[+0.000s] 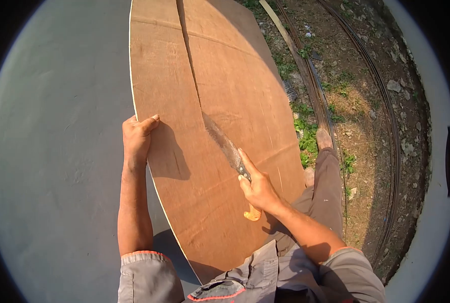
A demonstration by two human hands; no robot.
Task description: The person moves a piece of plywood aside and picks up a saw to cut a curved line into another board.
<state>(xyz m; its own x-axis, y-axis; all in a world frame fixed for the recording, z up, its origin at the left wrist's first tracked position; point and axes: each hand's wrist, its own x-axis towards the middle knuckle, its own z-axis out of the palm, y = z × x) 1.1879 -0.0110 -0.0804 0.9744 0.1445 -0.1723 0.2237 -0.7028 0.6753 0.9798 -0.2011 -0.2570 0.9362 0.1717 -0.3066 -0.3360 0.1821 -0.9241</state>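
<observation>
My right hand [256,188] is closed round the orange handle of a hand saw [225,146]. The saw's blade, brownish and worn, sits in the lower end of a long cut in a brown plywood sheet [235,86]. From the blade's tip the cut runs up to the sheet's top edge in view, with a dark gap widening upward. My left hand [139,132] grips the left edge of the plywood, thumb on the top face and the other fingers hidden round the edge.
A smooth grey surface [63,126] lies to the left. On the right, long thin metal bars [386,101] and a wooden strip [280,28] lie over ground with stones and green plants. My legs and shoes are beside the sheet's right edge.
</observation>
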